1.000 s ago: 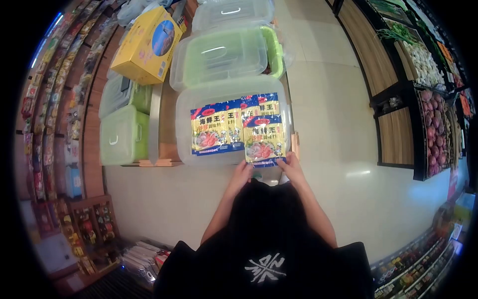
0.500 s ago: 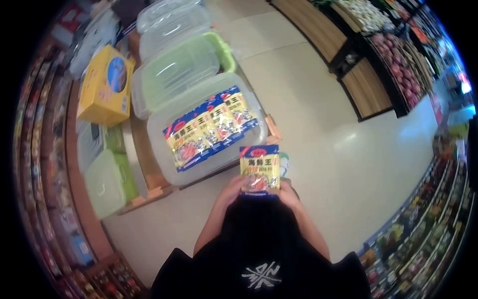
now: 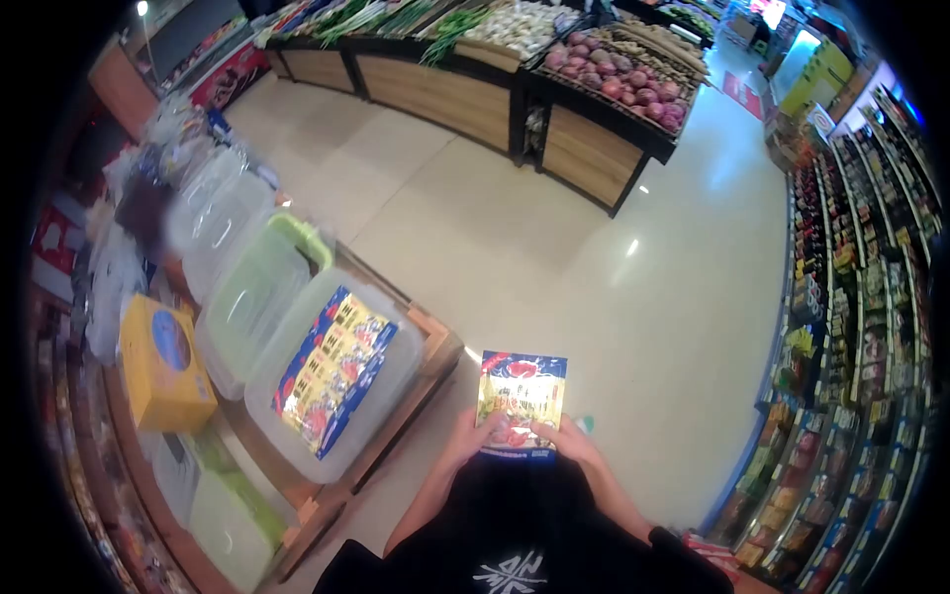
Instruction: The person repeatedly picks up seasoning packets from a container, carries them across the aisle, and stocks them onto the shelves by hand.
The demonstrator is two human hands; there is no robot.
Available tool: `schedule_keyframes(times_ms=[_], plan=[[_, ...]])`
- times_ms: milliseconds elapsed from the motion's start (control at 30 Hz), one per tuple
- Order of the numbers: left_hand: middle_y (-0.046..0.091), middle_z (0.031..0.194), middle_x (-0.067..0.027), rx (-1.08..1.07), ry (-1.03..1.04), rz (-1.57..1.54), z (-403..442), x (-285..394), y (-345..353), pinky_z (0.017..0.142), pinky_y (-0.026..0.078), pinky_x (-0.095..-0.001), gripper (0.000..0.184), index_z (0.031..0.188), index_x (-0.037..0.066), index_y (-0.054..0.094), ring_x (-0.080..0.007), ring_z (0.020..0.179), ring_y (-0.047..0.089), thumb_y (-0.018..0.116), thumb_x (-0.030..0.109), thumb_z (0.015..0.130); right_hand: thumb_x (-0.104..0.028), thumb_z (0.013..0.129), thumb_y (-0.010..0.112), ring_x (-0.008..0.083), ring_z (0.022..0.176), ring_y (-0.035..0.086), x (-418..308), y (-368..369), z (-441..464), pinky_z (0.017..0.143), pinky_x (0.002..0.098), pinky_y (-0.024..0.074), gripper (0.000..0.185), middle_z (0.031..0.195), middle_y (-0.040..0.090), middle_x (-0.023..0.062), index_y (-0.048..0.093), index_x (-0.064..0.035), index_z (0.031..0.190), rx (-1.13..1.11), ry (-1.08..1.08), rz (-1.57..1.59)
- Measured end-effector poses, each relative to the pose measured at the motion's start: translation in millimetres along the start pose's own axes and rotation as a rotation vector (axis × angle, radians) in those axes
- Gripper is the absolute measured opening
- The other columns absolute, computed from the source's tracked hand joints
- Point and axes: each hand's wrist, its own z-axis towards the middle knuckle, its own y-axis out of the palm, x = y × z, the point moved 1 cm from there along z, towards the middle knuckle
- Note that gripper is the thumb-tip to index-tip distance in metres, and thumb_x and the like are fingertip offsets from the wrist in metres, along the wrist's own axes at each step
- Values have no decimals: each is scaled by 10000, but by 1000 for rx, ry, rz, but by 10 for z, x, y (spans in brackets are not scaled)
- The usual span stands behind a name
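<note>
Upright in front of my body is a yellow and blue seasoning packet (image 3: 522, 399) with a red oval logo at its top. My left hand (image 3: 469, 432) grips its lower left side, the thumb on the front. On the lower right side my right hand (image 3: 571, 440) holds it the same way. To the left, several similar seasoning packets (image 3: 336, 368) lie overlapping in a row on the translucent lid of a plastic bin (image 3: 401, 381). Both hands are apart from that bin.
A yellow box (image 3: 166, 386) stands left of the bins, beside a green-lidded bin (image 3: 233, 535). Wooden rails (image 3: 435, 342) edge the bin stand. Ahead is a produce stand with red onions (image 3: 623, 84) and garlic (image 3: 520, 30). Stocked shelves (image 3: 851, 327) line the right side.
My view has swung to the right and up, so the bins sit further left and more of the produce stand shows. Both hands still hold the packet, now lower in view.
</note>
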Motion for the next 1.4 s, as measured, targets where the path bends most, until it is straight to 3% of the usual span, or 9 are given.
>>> schedule_keyframes(times_ms=[133,333,467,600,733,900,1000,1200,1400], plan=[[654,991,-94,-75,-222,-338,265,-116,326,697,525,-277,388,1136,-18,578,-138,806,634,461,318,981,-141,910,583,154,1024,554,-227,-197,-279,890,298,449,349,1157,602,97,528,19,1216,64,-184,-105],[655,989,-98,-108,-253,-112,563,54,1119,732,516,-279,396,1142,-23,577,-144,831,629,478,320,973,-145,870,616,215,1034,561,-334,-776,-782,916,333,437,417,1163,589,129,507,15,1238,154,-215,-192],[656,955,-89,-201,-253,-117,742,97,1673,703,516,-268,373,1139,-9,574,-135,813,627,515,313,961,-151,877,621,177,1018,561,-36,-1296,-1018,909,314,441,442,1089,598,108,467,27,1250,549,-427,-226],[644,1029,-65,-352,-144,68,871,189,2322,799,492,-276,350,1159,-14,561,-121,902,603,503,276,973,-142,881,629,109,861,596,-9,-1792,-1364,759,262,487,275,978,645,34,581,9,1105,572,-153,152],[616,1113,-56,-539,-92,139,1084,165,2888,872,464,-291,360,1203,-15,536,-120,983,570,475,266,986,-132,857,663,87,780,596,-137,-2211,-1630,674,254,491,223,907,661,22,627,7,1028,712,-345,316],[600,1140,-58,-671,-13,266,1239,324,3647,909,436,-288,334,1208,-21,523,-129,1016,547,520,211,967,-93,816,696,155,900,620,-114,-2771,-2040,784,294,503,342,1010,655,69,575,1,1121,680,-522,491],[617,1108,-61,-812,325,469,1218,614,4159,896,439,-282,318,1187,-24,534,-123,985,551,568,170,938,-89,822,678,210,978,614,39,-2990,-2208,843,342,502,410,1102,628,100,525,-8,1194,693,-617,666],[662,1048,-123,-851,75,542,1394,522,4710,862,457,-300,316,1149,21,600,-172,962,602,613,214,899,-145,875,590,312,1095,568,125,-3226,-2478,947,446,459,424,1203,579,144,471,-11,1259,582,-719,1063],[649,932,-36,-950,58,603,1643,318,5061,727,497,-236,282,1141,-3,580,-77,837,587,586,184,931,-88,860,600,253,963,631,162,-3514,-2596,850,384,518,338,1096,627,130,532,18,1175,946,-516,948]])
